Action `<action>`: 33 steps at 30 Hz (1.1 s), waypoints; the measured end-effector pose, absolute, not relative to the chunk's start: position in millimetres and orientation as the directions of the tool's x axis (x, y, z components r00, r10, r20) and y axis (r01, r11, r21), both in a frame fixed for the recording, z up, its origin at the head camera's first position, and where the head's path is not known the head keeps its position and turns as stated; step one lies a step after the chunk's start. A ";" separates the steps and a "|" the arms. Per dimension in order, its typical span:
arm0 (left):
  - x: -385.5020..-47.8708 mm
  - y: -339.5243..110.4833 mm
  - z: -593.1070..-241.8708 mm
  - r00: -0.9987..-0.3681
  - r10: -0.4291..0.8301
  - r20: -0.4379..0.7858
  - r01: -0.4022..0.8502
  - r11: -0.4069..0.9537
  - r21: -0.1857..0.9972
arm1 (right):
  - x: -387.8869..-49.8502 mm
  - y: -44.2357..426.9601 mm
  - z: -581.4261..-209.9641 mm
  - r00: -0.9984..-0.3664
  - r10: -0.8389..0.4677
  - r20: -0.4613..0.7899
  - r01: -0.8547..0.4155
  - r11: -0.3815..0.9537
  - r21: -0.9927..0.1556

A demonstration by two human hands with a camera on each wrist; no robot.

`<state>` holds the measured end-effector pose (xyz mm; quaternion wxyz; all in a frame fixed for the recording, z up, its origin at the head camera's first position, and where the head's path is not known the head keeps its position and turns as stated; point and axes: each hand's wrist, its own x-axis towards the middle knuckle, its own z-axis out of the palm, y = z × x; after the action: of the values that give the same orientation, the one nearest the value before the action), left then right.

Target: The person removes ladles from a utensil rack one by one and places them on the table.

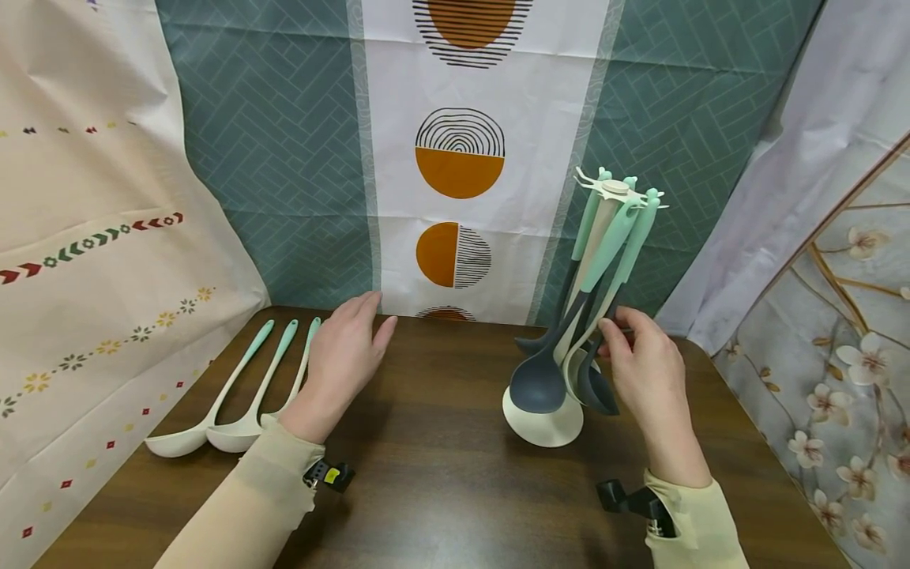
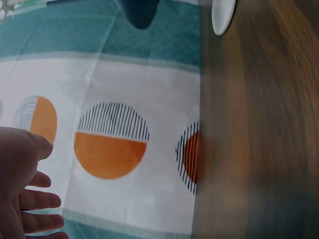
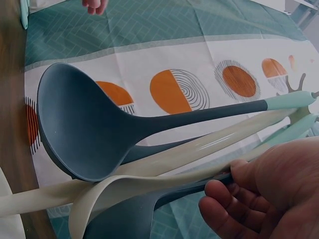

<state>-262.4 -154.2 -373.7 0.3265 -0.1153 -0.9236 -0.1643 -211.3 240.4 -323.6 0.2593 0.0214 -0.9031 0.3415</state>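
On the right of the table, a cream stand [image 1: 543,423] holds several hanging ladles with mint handle ends. My right hand [image 1: 648,359] pinches the thin dark shaft of a grey ladle [image 1: 597,389] on the stand's right side. A cream ladle [image 3: 102,196] hangs right beside that shaft, close to my thumb. Another grey ladle [image 1: 539,383] hangs at the front. My left hand [image 1: 346,356] is held over the left part of the table, holding nothing, its fingers extended. It partly covers the rightmost of three cream ladles [image 1: 238,433] lying there.
The brown wooden table [image 1: 441,474] meets a hanging cloth [image 1: 284,158] with teal bands and orange circles at the back. A cream patterned cloth [image 1: 92,261] borders the left; a floral cloth [image 1: 839,395] hangs at the right.
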 end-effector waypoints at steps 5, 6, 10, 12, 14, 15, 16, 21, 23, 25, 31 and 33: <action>-260.3 -138.6 -368.3 -0.742 0.127 0.659 0.346 0.913 0.214 | -211.7 240.4 -324.6 -0.863 0.141 0.486 -0.215 0.766 -0.605; -260.1 -135.6 -367.5 -0.735 0.132 0.665 0.354 0.911 0.210 | -211.7 240.6 -324.7 -0.861 0.142 0.488 -0.216 0.767 -0.604; -259.6 -123.0 -363.6 -0.699 0.166 0.696 0.392 0.902 0.178 | -211.5 241.1 -325.3 -0.856 0.145 0.497 -0.218 0.770 -0.600; -259.4 -116.6 -361.4 -0.676 0.183 0.714 0.411 0.898 0.159 | -211.5 241.1 -325.4 -0.853 0.146 0.501 -0.220 0.771 -0.598; -258.8 -110.3 -359.1 -0.653 0.198 0.731 0.427 0.893 0.140 | -211.7 241.0 -325.5 -0.851 0.145 0.505 -0.223 0.771 -0.597; -258.5 -107.2 -358.1 -0.643 0.204 0.739 0.435 0.890 0.133 | -211.8 240.9 -325.5 -0.851 0.144 0.506 -0.224 0.771 -0.597; -258.2 -104.1 -357.1 -0.633 0.209 0.745 0.443 0.888 0.127 | -212.0 240.9 -325.7 -0.850 0.145 0.506 -0.225 0.770 -0.597; -255.8 -88.4 -352.7 -0.593 0.238 0.769 0.480 0.872 0.100 | -212.4 240.4 -325.9 -0.848 0.145 0.510 -0.228 0.769 -0.597; -254.8 -81.7 -351.2 -0.578 0.247 0.778 0.495 0.864 0.093 | -212.3 240.4 -325.8 -0.846 0.143 0.514 -0.230 0.771 -0.593; -253.9 -74.9 -349.5 -0.566 0.257 0.784 0.514 0.853 0.092 | -212.1 240.6 -326.1 -0.844 0.142 0.517 -0.234 0.770 -0.594; -250.7 -55.8 -343.8 -0.535 0.283 0.796 0.560 0.825 0.083 | -212.1 241.0 -327.1 -0.843 0.138 0.520 -0.239 0.769 -0.592; -249.6 -50.9 -342.2 -0.529 0.290 0.797 0.569 0.818 0.080 | -212.0 240.8 -327.0 -0.842 0.139 0.521 -0.241 0.768 -0.593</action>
<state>-249.6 -50.9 -342.2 0.4156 -0.2505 -0.8581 -0.1678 -212.0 240.8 -327.0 0.2797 0.0283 -0.8977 0.3393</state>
